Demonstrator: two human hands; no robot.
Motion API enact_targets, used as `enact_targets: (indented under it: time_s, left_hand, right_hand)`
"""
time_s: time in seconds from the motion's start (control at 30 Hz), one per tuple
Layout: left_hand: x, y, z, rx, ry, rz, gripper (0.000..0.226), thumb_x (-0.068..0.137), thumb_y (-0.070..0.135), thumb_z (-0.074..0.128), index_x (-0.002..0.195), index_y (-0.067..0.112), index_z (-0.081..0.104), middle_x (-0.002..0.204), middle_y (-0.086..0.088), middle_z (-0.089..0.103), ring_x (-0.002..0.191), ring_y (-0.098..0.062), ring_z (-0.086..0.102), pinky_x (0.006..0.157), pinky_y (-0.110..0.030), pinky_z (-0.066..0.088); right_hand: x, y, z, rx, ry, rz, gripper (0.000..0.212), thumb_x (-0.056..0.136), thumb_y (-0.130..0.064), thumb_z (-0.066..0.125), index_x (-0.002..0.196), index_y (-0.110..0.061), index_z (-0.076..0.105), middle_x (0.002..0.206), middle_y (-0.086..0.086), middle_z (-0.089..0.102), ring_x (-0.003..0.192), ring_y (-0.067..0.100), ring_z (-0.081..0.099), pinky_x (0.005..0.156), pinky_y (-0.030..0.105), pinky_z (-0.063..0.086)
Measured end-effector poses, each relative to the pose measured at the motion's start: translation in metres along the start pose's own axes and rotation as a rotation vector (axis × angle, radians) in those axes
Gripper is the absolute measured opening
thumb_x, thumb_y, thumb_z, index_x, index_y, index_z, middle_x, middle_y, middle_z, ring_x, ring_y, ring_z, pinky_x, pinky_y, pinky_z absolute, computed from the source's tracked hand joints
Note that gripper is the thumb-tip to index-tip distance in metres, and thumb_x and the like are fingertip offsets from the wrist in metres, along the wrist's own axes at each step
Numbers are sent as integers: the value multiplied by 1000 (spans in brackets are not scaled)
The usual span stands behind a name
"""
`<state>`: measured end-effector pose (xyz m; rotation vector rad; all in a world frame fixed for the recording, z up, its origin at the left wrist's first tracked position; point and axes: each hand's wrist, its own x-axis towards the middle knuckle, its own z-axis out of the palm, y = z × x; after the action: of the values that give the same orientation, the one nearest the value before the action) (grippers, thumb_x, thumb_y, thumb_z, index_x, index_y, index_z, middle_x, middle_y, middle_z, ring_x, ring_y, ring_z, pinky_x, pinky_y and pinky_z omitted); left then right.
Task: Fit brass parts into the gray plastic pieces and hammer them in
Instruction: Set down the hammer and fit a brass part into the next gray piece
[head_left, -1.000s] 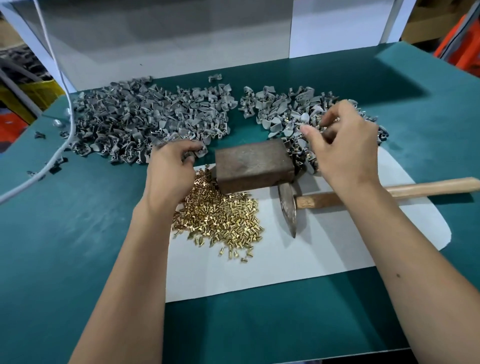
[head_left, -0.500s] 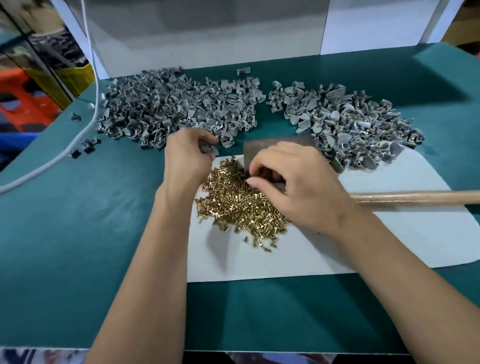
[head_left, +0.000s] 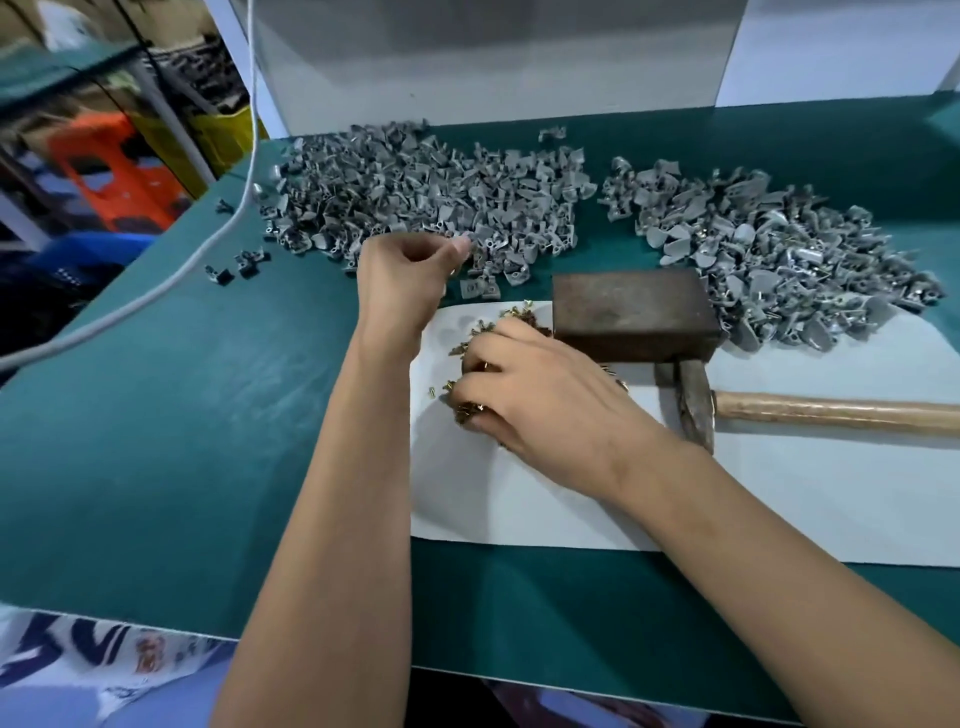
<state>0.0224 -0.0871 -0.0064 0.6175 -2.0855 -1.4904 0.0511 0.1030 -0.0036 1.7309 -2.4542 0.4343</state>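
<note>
My left hand (head_left: 402, 273) hovers at the near edge of the left pile of gray plastic pieces (head_left: 426, 192), fingers curled and thumb pressed to forefinger on a gray piece that is mostly hidden. My right hand (head_left: 540, 400) lies over the heap of brass parts (head_left: 480, 332) on the white sheet (head_left: 779, 493), its fingertips bent down into the heap around some parts. Most of the heap is hidden under that hand. A brown metal block (head_left: 634, 306) sits just right of the brass. The hammer (head_left: 693, 405) lies beside it, with its wooden handle (head_left: 831, 413) pointing right.
A second pile of gray pieces (head_left: 769, 249) with brass showing in them lies at the back right. A white cable (head_left: 228, 244) crosses the green table on the left, near a few dark loose pieces (head_left: 239, 262). A white panel (head_left: 467, 62) closes the back.
My right hand came from the right gray pile down onto the brass heap. My left hand moved up to the edge of the left gray pile. The view shifted left.
</note>
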Motion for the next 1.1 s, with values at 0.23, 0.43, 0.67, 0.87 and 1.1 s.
enact_targets:
  time_s: [0.23,0.43,0.67,0.87,1.1]
  left_hand:
    - [-1,7,-3,-507,76,-169,27,91,10,75,65,8,68,77,-14,73,68,-26,71,66,-27,60]
    - [-4,11,-6,-487,122,-200,32,87,15,81,59,18,66,75,-9,74,50,-11,55,41,-18,41]
    - [-9,21,9,-582,-26,-292,16,94,3,70,79,1,66,83,-14,72,73,-21,71,62,-20,58]
    - [-26,35,23,-699,-177,-285,19,93,-13,60,112,-12,62,113,-31,69,82,-26,76,74,-24,61]
    - [-40,40,42,-691,-330,-117,10,87,-3,70,94,-1,63,104,-24,74,80,-21,72,71,-22,58]
  right_hand:
    - [12,-7,1,38,-47,44,14,98,-19,57,102,-21,70,104,-1,56,108,19,44,86,39,46]
    - [9,-6,7,-14,16,9,11,103,-17,50,102,-15,61,107,-1,56,106,19,44,90,37,45]
    - [-3,10,-10,261,251,146,7,94,-11,70,101,-13,68,96,-5,67,92,13,57,86,36,49]
    - [-32,52,-43,236,469,292,14,92,-10,74,104,-16,78,99,-6,72,96,7,64,92,24,51]
    - [-63,94,-43,307,821,712,21,92,-6,72,100,-24,75,92,-11,72,84,-5,66,83,11,51]
